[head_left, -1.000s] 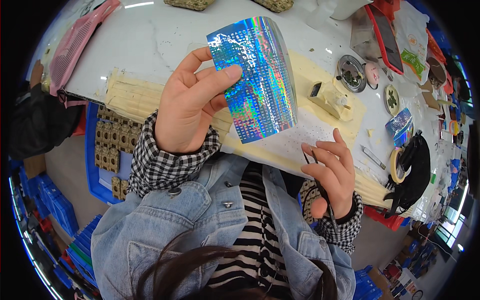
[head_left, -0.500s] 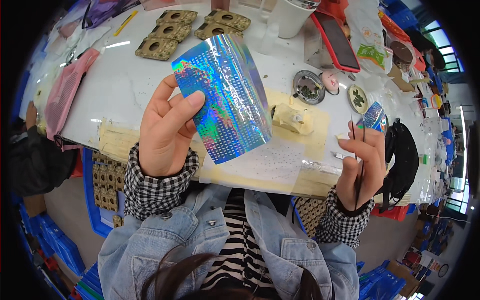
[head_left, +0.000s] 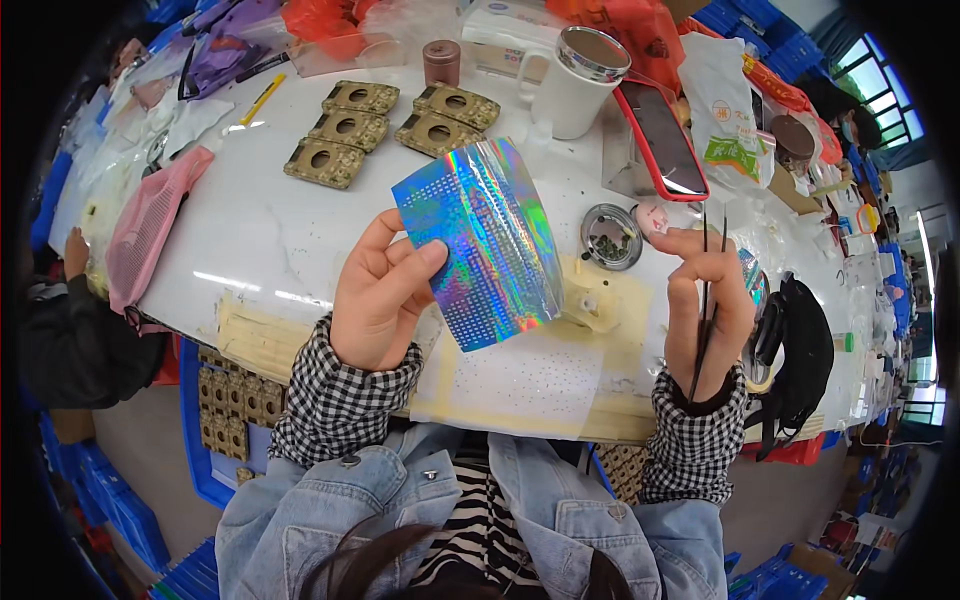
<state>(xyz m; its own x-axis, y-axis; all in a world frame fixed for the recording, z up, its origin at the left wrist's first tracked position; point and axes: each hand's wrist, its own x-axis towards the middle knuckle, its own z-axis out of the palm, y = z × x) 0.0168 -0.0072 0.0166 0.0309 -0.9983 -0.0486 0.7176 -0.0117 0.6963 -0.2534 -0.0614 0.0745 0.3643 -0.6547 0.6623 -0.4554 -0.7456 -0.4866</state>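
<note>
My left hand [head_left: 375,295] pinches the left edge of a shiny blue holographic sheet [head_left: 490,245] between thumb and fingers. Rows of small marks run across the sheet, which curves and hangs above the table. Dark, slim tweezers [head_left: 706,235] rest in my right hand [head_left: 722,300], tips pointing away from me and apart, with nothing visible between them. Beyond the sheet's lower right edge sits a pale beige block [head_left: 594,302] on yellow tape. Tiny specks dot the white paper [head_left: 515,385] nearest me. A round metal dish [head_left: 612,238] of dark green bits stands left of my right hand, beside a small pink lid [head_left: 652,218].
Several camouflage-patterned parts with round holes [head_left: 347,128] lie at the back, near a white mug [head_left: 575,95] and a red-cased phone [head_left: 662,140]. A pink mesh pouch [head_left: 155,235] is left, a black bag [head_left: 805,345] right. Another person's hand [head_left: 76,252] shows far left.
The whole view has shifted, bringing more of the table's back into sight. My right hand has moved farther over the table with the tweezers, covering the small oval dish. My left hand keeps the sheet.
</note>
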